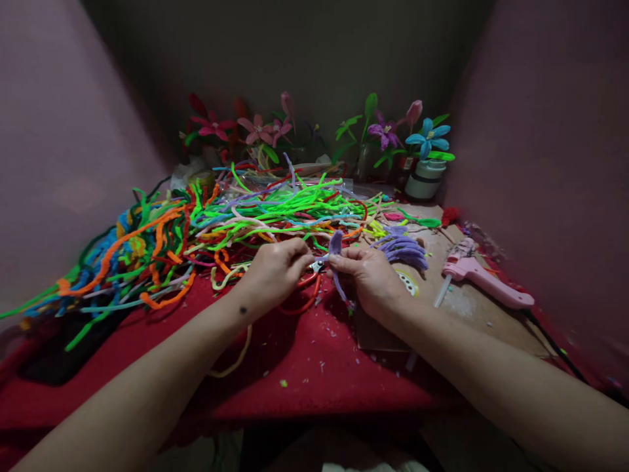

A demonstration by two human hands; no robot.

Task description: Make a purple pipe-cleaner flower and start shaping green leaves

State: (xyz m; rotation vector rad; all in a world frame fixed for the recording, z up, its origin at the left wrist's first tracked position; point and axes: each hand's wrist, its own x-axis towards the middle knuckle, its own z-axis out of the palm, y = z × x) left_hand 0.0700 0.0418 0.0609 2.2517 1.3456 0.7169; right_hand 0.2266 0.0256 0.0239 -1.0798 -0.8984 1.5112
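My left hand (275, 270) is closed round a pair of scissors (308, 288) with red-orange handles, the blades pointing right. My right hand (368, 275) pinches a bent purple pipe cleaner (336, 248), whose looped top stands just above the fingers and whose tail hangs down. The blade tips meet the purple piece between the two hands. Both hands hover over a red cloth (314, 373) on the table.
A large tangle of coloured pipe cleaners (206, 226) covers the left and middle. Finished purple loops (403, 249) lie right of my hand. A pink glue gun (479, 275) rests on brown cardboard (472, 308). Pipe-cleaner flowers in pots (425, 141) line the back wall.
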